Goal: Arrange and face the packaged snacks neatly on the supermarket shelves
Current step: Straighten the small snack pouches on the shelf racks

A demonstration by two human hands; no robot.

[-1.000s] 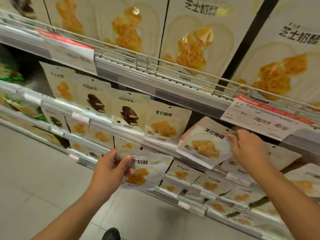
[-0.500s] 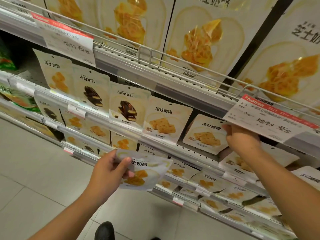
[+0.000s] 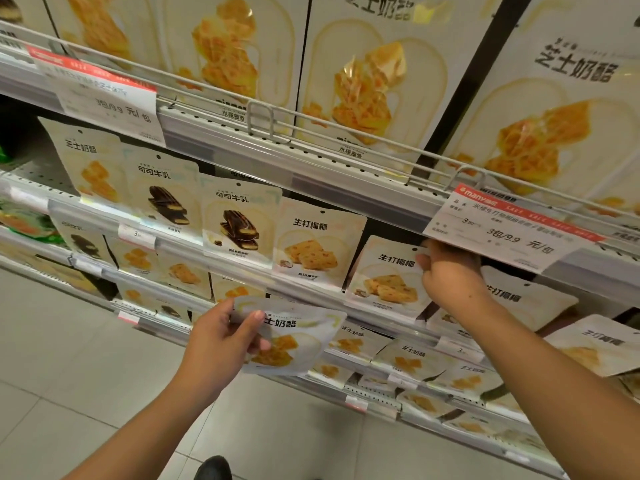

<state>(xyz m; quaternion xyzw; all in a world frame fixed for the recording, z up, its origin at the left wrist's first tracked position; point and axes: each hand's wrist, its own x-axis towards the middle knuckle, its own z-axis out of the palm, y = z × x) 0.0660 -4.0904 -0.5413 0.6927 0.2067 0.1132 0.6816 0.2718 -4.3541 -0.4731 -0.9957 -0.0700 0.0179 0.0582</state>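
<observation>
My left hand (image 3: 221, 344) grips a white cheese snack pouch (image 3: 294, 337) by its left edge, held in front of the lower shelves. My right hand (image 3: 450, 275) pinches the top right corner of a coconut cracker pouch (image 3: 384, 278) that stands upright on the middle shelf (image 3: 242, 268), under the upper shelf's edge. To its left stand another coconut cracker pouch (image 3: 315, 244), two chocolate biscuit pouches (image 3: 239, 220) and a cheese pouch (image 3: 90, 161), all facing out. Right of my hand, more pouches (image 3: 526, 299) lie tilted back.
Large cream snack boxes (image 3: 367, 81) fill the top shelf behind a wire rail. Price tags (image 3: 509, 230) hang from the upper shelf edge. Lower shelves (image 3: 415, 368) hold several small cheese pouches. Grey tiled floor (image 3: 69, 375) lies left and below, with my shoe tip near the bottom edge.
My right hand has pushed the coconut cracker pouch from a forward tilt back to upright on the shelf. My left hand keeps holding the cheese pouch in about the same place.
</observation>
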